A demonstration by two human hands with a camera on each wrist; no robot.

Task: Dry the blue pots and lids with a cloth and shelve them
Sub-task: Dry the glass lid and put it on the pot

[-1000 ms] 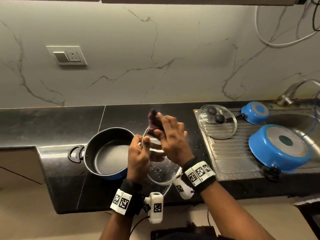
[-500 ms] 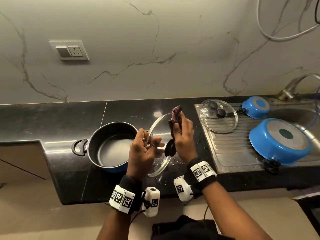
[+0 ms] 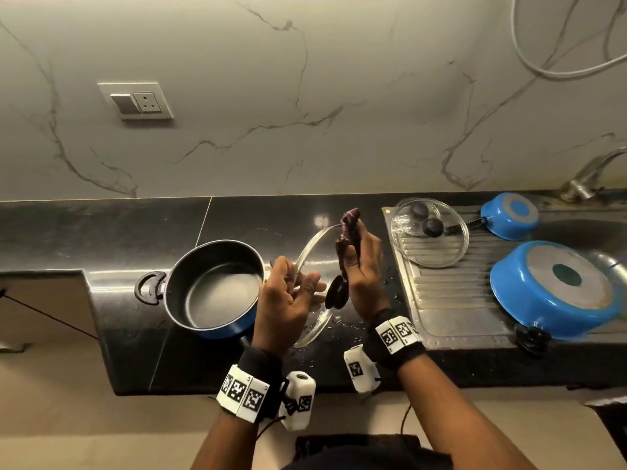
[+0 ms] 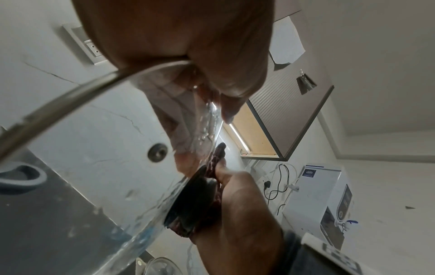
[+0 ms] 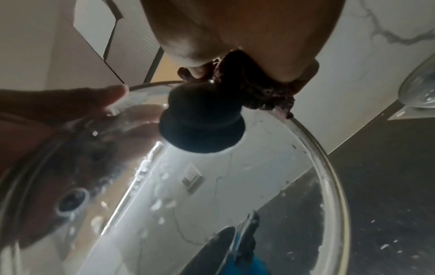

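A wet glass lid [image 3: 314, 249] with a black knob [image 3: 336, 292] stands nearly on edge above the black counter. My left hand [image 3: 288, 300] pinches its rim [image 4: 98, 81], thumb on the knob side and fingers behind the glass. My right hand [image 3: 361, 266] presses a dark maroon cloth [image 3: 347, 228] against the lid's upper edge, beside the knob [image 5: 202, 122]. A blue pot [image 3: 212, 290] with a black inside sits upright on the counter just left of my hands. The lid's glass [image 5: 235, 186] carries water drops.
On the steel drainboard [image 3: 454, 300] at the right lie a second glass lid [image 3: 429, 232], an upturned small blue saucepan [image 3: 510, 215] and an upturned large blue pot [image 3: 556, 286]. A tap [image 3: 590, 178] stands behind the sink. A wall socket [image 3: 135, 101] sits above the counter.
The lid has turned from lying flat in my hands to standing nearly on edge. My right hand with the cloth moved from the lid's face up to its top rim.
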